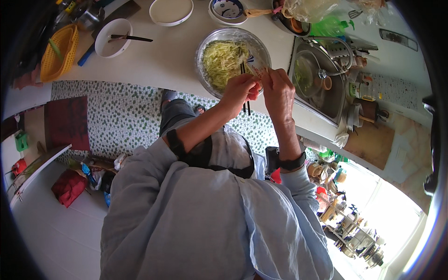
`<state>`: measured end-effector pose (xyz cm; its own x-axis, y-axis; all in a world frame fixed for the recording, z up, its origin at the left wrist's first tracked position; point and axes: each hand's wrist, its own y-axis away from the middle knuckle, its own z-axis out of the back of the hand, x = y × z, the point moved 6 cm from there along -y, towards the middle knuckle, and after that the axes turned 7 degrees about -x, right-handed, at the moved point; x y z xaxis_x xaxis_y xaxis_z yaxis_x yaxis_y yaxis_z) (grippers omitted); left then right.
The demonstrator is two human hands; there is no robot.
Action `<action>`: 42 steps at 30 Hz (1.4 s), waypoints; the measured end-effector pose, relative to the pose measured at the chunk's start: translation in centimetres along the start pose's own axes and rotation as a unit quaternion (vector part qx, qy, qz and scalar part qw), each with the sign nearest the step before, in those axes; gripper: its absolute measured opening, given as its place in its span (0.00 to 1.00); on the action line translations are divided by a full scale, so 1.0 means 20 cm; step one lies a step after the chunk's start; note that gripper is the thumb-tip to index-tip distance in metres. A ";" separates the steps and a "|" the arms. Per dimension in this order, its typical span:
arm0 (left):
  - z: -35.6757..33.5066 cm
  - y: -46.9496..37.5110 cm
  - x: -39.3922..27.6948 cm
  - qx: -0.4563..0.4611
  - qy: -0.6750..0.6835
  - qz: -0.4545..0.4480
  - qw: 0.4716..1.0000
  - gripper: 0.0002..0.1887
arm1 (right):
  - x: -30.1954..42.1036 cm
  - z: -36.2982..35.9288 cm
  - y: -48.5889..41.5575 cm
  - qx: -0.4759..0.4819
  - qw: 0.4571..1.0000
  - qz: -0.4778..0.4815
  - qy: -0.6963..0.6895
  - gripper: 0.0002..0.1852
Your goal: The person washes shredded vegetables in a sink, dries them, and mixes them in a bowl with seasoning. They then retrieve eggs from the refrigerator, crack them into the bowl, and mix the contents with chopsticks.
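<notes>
A steel mixing bowl (202,75) on the counter holds pale green vegetable shreds (221,61). Over its near right side, my left hand (241,89) and my right hand (279,87) meet, their fingers pinching a small clear plastic packet (257,71) with red and blue print. Part of the packet is hidden by my fingers. A pair of dark chopsticks (249,107) runs from inside the bowl past its near rim, passing beneath my left hand. Whether that hand also touches them is unclear.
To the right, a steel sink (323,111) holds a clear bowl under a faucet (344,66). Leftward are a white bowl (105,49), a blue-handled cleaver (87,52) and a yellow plastic basket (52,75). A white dish (171,12) and stacked bowls (227,21) stand behind.
</notes>
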<state>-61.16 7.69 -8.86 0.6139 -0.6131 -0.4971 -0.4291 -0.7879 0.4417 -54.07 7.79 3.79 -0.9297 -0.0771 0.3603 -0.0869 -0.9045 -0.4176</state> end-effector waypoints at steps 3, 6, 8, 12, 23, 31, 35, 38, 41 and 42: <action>0.02 -0.01 0.02 -0.028 0.008 0.039 0.999 0.08 | 0.03 -0.04 -0.03 0.042 0.998 0.040 0.003 0.06; 0.01 -0.02 0.01 -0.008 0.042 0.011 0.999 0.08 | -0.01 -0.07 -0.06 0.070 0.996 0.040 0.026 0.08; 0.01 -0.02 0.05 0.002 0.007 0.063 0.998 0.08 | -0.07 -0.09 -0.10 0.068 0.996 0.024 0.047 0.08; 0.01 0.02 0.11 0.050 -0.046 0.136 0.988 0.09 | -0.18 -0.18 -0.15 0.138 0.988 0.009 0.071 0.09; 0.11 0.10 0.18 0.082 -0.154 0.213 0.961 0.10 | -0.31 -0.11 -0.05 0.096 0.994 0.025 0.051 0.09; 0.25 0.11 0.08 0.062 -0.196 0.176 0.963 0.11 | -0.37 -0.06 0.09 0.065 0.993 0.086 0.043 0.08; 0.28 0.11 0.08 0.065 -0.214 0.175 0.959 0.12 | -0.41 -0.12 0.15 0.170 0.979 0.083 0.074 0.07; 0.27 0.11 0.07 0.069 -0.235 0.144 0.959 0.13 | -0.39 -0.07 0.15 0.087 0.991 0.101 0.026 0.07; 0.27 0.11 0.06 0.072 -0.232 0.150 0.958 0.13 | -0.40 -0.09 0.18 0.142 0.983 0.081 0.078 0.10; 0.27 0.11 0.07 0.071 -0.238 0.157 0.956 0.13 | -0.40 -0.07 0.17 0.118 0.987 0.083 0.064 0.10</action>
<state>-64.89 4.81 -12.57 0.0843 -0.7505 -0.6555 -0.6487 -0.5407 0.5356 -47.44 5.96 -1.65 -0.9632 -0.1924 0.1876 0.1424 -0.9575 -0.2507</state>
